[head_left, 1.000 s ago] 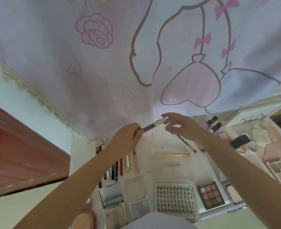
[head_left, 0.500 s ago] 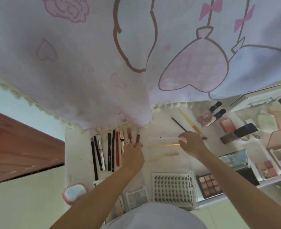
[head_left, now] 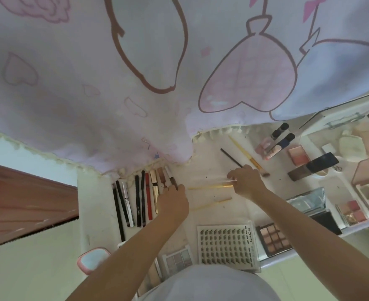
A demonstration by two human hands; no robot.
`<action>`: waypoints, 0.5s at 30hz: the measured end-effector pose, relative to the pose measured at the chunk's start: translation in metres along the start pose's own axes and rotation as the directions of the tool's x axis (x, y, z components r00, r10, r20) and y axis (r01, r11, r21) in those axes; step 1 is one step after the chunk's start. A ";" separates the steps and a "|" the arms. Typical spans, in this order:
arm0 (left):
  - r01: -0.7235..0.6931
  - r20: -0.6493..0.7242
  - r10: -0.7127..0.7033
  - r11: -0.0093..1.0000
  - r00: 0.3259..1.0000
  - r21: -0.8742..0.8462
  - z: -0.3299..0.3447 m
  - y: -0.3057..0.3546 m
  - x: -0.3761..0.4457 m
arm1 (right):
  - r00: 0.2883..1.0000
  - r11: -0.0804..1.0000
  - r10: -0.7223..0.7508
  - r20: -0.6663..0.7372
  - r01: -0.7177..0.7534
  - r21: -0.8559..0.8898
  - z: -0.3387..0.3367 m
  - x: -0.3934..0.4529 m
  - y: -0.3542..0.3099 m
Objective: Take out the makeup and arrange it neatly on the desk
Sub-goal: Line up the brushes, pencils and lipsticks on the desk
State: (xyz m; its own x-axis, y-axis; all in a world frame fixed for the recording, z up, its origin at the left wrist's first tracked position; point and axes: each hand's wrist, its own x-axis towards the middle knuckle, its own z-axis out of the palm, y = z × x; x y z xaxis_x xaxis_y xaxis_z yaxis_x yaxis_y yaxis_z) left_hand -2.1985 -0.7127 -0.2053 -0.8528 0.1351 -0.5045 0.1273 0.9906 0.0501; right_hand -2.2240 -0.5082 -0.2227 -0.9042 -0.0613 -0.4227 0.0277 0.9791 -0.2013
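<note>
On the white desk (head_left: 96, 203) a row of pens and slim tubes (head_left: 137, 203) lies side by side. At the row's right end lies a brown-and-white tube (head_left: 170, 174); my left hand (head_left: 173, 202) pinches its near end. My right hand (head_left: 245, 182) pinches the right end of a thin clear stick (head_left: 209, 180) lying flat across the desk. Two gold-handled brushes (head_left: 209, 187) lie just below that stick, between my hands.
A printed cloth (head_left: 179, 72) hangs over the desk's back edge. A black brush (head_left: 230, 157), bottles (head_left: 277, 144) and a blush pan (head_left: 298, 156) lie behind my right hand. A lash tray (head_left: 227, 246), eyeshadow palettes (head_left: 273, 237) and a pink compact (head_left: 92, 257) sit along the front.
Both hands held the brown-and-white tube up in the air; now it lies at the row's right end under my left hand. My right hand came down onto the clear stick.
</note>
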 end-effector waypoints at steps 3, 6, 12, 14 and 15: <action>-0.055 -0.088 0.052 0.998 0.995 -0.024 0.002 -0.003 0.004 | 0.991 0.994 -0.082 -0.108 0.090 0.069 -0.002 -0.011 0.003; -0.178 -0.116 0.169 0.981 0.979 -0.076 0.003 -0.011 0.010 | 0.957 0.954 -0.154 -0.247 0.209 0.216 -0.015 -0.035 0.005; -0.419 0.043 0.418 0.907 0.908 0.036 0.003 -0.015 0.013 | 0.899 0.877 -0.185 -0.396 0.333 0.346 -0.023 -0.097 -0.003; -0.449 0.092 0.441 0.889 0.893 0.091 0.005 -0.007 0.013 | 0.917 0.860 -0.109 -0.384 0.281 0.427 -0.020 -0.103 -0.004; -0.443 0.090 0.436 0.893 0.896 0.085 0.008 -0.004 0.015 | 0.918 0.854 -0.077 -0.390 0.263 0.450 -0.019 -0.104 -0.005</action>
State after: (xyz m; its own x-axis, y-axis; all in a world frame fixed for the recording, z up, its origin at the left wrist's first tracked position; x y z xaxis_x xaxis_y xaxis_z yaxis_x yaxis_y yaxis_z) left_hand -2.2077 -0.7149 -0.2194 -0.6624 0.5506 -0.5080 0.5343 0.8225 0.1949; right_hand -2.1384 -0.5031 -0.1607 -0.9980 -0.0566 -0.0281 -0.0224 0.7326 -0.6803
